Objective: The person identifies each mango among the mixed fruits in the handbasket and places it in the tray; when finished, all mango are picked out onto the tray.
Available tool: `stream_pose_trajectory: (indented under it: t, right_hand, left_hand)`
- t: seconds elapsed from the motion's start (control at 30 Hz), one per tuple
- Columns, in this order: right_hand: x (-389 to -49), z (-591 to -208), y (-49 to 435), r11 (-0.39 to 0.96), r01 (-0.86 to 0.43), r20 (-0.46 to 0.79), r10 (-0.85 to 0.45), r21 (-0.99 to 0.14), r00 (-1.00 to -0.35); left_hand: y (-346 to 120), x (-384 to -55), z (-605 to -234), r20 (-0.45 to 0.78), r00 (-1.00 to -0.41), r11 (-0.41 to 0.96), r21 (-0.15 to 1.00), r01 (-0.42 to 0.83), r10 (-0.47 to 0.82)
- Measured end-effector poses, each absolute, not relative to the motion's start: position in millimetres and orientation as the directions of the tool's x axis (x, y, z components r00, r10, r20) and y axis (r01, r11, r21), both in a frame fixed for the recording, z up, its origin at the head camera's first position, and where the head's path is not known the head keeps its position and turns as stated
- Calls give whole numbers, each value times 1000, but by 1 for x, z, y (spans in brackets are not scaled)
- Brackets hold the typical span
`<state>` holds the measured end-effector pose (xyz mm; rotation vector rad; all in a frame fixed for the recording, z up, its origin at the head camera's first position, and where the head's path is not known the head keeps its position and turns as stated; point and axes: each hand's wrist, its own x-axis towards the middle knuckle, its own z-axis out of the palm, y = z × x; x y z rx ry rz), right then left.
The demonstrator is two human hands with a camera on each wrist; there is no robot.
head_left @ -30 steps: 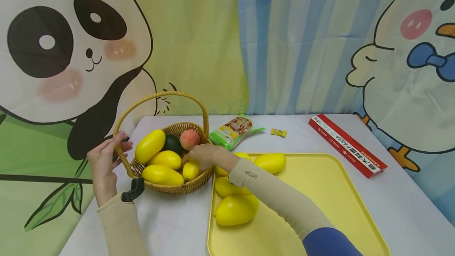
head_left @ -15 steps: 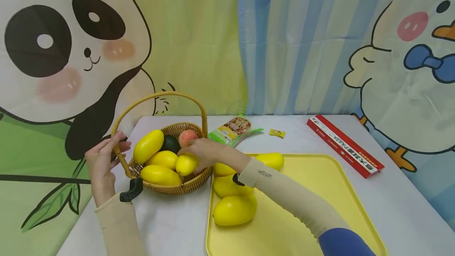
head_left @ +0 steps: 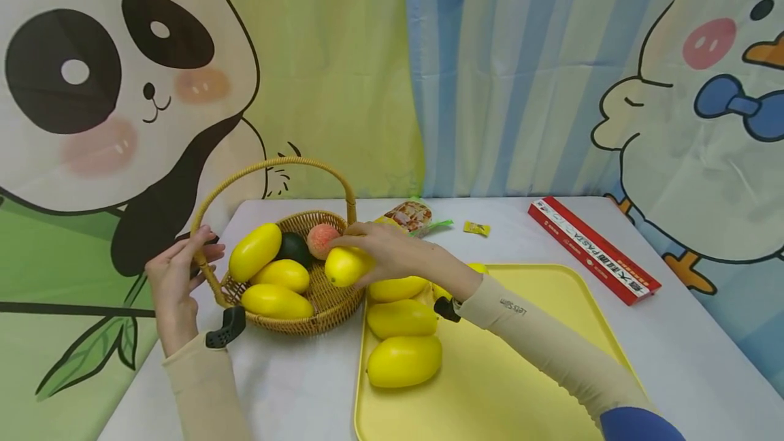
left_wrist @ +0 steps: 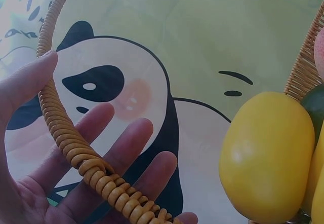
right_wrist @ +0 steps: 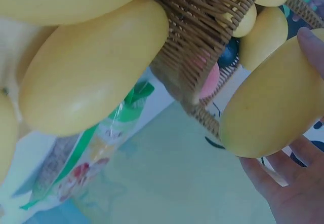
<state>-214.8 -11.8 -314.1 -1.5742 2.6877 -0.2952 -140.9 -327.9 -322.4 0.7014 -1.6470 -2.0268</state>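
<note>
My left hand (head_left: 177, 278) holds the handle (left_wrist: 66, 135) of the wicker basket (head_left: 333, 315) at its left side, thumb in front and loosely bent fingers behind. My right hand (head_left: 392, 250) grips a yellow toy mango (head_left: 344, 267), raised over the basket's right rim; the right wrist view shows this mango (right_wrist: 273, 100) between thumb and fingers. Inside the basket lie several things: yellow mangoes (head_left: 278, 301), a dark green fruit (head_left: 294, 249) and a pink peach (head_left: 321, 240). More mangoes (head_left: 404, 361) rest along the left side of the yellow tray (head_left: 520, 386).
Behind the tray, a green-edged food packet (head_left: 410, 215) is partly hidden by my right hand. A small yellow wrapped sweet (head_left: 476, 228) and a long red pasta box (head_left: 594, 250) lie farther right on the white tablecloth (head_left: 294, 386). A printed curtain (head_left: 331, 73) hangs behind.
My right hand has lifted the mango out from the right side of the basket and moved it up and to the right. The left hand has stayed at the handle.
</note>
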Motion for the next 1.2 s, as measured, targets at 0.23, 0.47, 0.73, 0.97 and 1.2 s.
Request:
stream_pose_trajectory:
  t: [0.23,0.47,0.73,0.97,1.2]
  right_hand:
    - [-201,-304,29,496,-867,119,-859,-51,-498]
    - [-186,-316,64,504,-863,144,-853,-21,-501]
    - [-168,-336,101,579,-815,152,-807,22,-570]
    - [-159,-351,125,643,-764,132,-763,53,-633]
    - [-156,-371,137,674,-737,135,-735,42,-664]
  left_hand:
    - [-328,-141,-323,-103,-780,-208,978,36,-617]
    - [-328,-141,-322,-111,-782,-215,976,29,-614]
    - [-328,-141,-323,-113,-779,-210,977,24,-616]
    - [-329,-141,-324,-105,-775,-209,977,36,-623]
    - [-327,-141,-322,-128,-774,-226,974,19,-620]
